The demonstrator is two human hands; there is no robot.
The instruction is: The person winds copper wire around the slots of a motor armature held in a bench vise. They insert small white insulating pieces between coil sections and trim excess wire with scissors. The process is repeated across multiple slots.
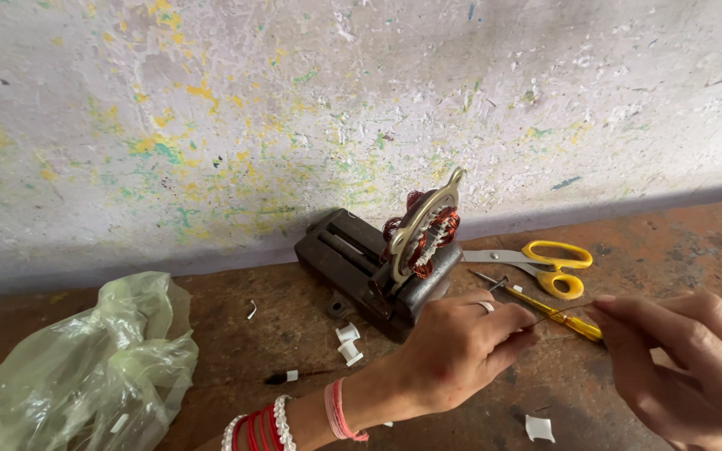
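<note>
Pinching a thin wire point(563, 311) between thumb and fingertips, the left hand point(453, 351) is seen low in the middle of the view, its fingers closed on the strand. A ring is worn on one finger, and red and white bangles point(261, 428) with a pink thread are worn at the wrist. The other end of the wire is held by the right hand point(695, 367), whose thumb and forefinger are closed on it at the lower right. The wire is stretched between the two hands, just above a bench point(236, 351) of worn, reddish-brown surface.

Just under the wire, a small screwdriver point(545, 309) with a yellow handle is laid on the bench. Beyond it, scissors point(545, 263) with yellow handles are laid flat. Just behind the left hand, a dark metal vise point(361, 263) is set on the bench, and a motor stator point(422, 234) with copper-red windings is clamped upright in it. Small white scraps point(348, 342) are scattered near the vise and near the right hand. A crumpled green plastic bag point(85, 367) is placed at the far left. A pale wall point(336, 100) flecked with yellow and green paint is seen behind the bench.
</note>
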